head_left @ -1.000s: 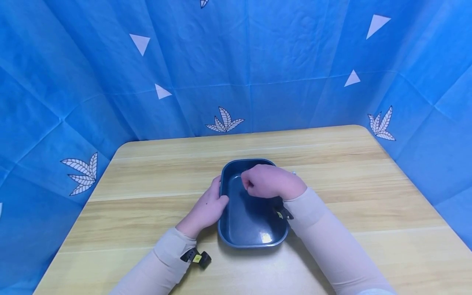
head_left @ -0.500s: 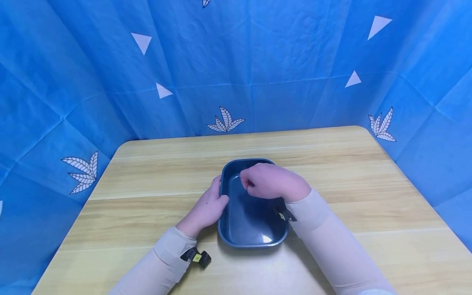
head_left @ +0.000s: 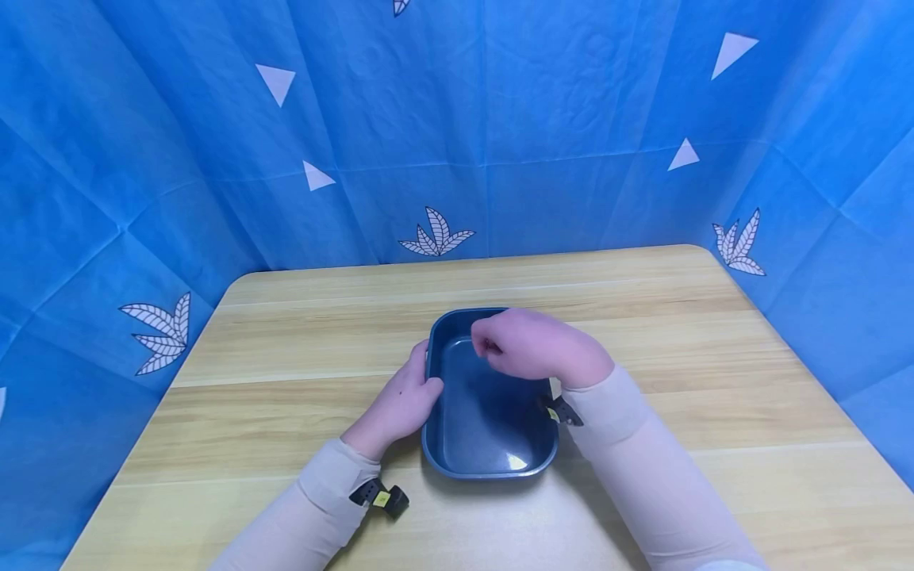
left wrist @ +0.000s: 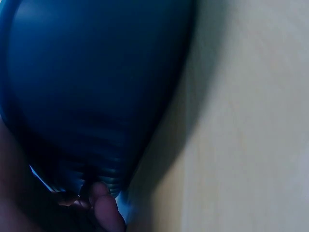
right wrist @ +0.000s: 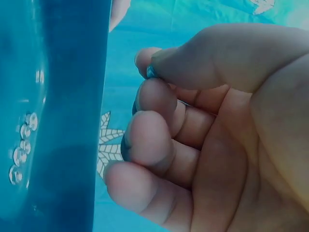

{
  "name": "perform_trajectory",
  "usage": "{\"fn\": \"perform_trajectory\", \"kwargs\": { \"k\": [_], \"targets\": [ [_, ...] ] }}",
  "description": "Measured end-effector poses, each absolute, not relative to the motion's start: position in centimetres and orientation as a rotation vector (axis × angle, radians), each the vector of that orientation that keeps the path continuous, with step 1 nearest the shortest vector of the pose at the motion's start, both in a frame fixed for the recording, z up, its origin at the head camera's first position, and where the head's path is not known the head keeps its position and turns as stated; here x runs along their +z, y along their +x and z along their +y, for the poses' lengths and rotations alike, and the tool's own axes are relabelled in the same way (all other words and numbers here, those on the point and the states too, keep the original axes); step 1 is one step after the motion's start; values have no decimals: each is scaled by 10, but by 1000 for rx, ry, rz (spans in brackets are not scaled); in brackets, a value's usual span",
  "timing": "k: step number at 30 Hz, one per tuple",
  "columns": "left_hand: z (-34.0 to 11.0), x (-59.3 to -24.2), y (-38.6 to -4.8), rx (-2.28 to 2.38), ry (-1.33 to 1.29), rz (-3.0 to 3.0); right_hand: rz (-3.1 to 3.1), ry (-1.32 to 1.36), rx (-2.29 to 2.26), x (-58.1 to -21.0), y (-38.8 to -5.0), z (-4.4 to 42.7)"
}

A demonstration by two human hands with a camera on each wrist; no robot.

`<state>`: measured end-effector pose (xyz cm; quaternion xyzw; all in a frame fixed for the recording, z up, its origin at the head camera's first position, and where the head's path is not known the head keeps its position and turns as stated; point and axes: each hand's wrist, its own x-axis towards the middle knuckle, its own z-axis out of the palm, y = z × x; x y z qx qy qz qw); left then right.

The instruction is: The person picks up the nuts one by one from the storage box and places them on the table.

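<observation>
A deep dark blue tray (head_left: pixel 471 428) with rounded corners stands on the table. My left hand (head_left: pixel 402 396) grips its left wall, thumb at the rim and fingers along the outside; the left wrist view shows the fingertips (left wrist: pixel 107 208) against that wall. Over the tray's far right part is my right hand (head_left: pixel 535 345), fingers curled. In the right wrist view its thumb and forefinger pinch a tiny shiny bluish gem-like piece (right wrist: pixel 150 71). Several small clear round pieces (right wrist: pixel 20 155) show in the tray at that view's left. The right hand hides the tray's far right corner from the head view.
The light wood table (head_left: pixel 286 333) extends on all sides of the tray. Behind it and at both sides hangs a blue curtain (head_left: pixel 557 119) with white leaf and triangle prints. Each wrist wears a dark strap (head_left: pixel 378 496) with a small camera.
My right hand has lifted slightly and shifted a little right and away from me. A small glint right of the tray is now behind it. The left hand and tray stay put.
</observation>
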<state>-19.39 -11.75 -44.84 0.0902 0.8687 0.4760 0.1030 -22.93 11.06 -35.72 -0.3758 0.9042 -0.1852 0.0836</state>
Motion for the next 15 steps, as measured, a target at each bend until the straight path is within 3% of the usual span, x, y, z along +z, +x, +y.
{"fn": "perform_trajectory", "kwargs": {
  "k": [15],
  "targets": [
    [-117, -449, -195, 1403, 272, 2581, 2716, -1056, -595, -357, -240, 131]
  ]
}}
